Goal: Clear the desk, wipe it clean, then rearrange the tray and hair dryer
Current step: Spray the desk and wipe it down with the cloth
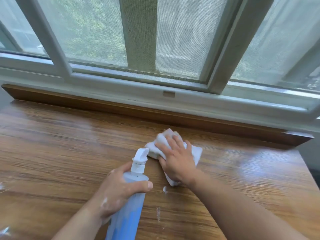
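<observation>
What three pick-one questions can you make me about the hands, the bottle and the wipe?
1. Where is the white cloth? A. under the right hand B. on the floor C. inside a tray
2. What colour is the liquid in the spray bottle? A. red B. blue C. green
3. What is the left hand doing? A. lying flat B. gripping the spray bottle C. waving

Answers: 1 A, the right hand presses the cloth flat on the wooden desk. 2 B, blue shows through the clear body. 3 B, fingers and thumb wrap the bottle.
</observation>
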`<state>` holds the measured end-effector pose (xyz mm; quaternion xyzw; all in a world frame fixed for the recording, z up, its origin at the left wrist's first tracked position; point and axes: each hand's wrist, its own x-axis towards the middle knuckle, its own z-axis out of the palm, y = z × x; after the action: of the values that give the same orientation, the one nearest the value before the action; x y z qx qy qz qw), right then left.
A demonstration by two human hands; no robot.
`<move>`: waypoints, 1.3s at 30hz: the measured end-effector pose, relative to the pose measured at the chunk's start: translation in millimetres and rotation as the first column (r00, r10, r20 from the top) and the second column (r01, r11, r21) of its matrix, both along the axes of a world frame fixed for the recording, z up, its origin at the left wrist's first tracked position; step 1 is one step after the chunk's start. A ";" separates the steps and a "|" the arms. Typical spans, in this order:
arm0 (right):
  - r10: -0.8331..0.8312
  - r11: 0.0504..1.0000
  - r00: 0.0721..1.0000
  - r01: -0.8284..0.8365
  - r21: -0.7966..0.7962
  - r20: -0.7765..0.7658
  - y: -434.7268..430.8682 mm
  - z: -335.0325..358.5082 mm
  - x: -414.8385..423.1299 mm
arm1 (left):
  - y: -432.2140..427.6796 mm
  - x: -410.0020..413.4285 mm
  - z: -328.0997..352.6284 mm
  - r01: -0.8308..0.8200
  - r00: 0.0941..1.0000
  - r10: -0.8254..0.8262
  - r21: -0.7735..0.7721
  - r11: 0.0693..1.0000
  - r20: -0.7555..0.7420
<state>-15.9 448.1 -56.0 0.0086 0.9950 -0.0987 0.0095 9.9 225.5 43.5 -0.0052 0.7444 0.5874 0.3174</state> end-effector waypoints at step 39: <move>-0.527 0.844 0.844 0.533 0.055 -0.098 -0.6 -17.0 245.9 | -36.2 74.0 7.3 0.311 0.950 -0.311 -0.016 0.950 -0.003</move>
<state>230.0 447.5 -73.0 0.2797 0.9566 -0.0577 -0.0579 83.9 189.3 50.8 0.1112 0.7413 0.5245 0.4038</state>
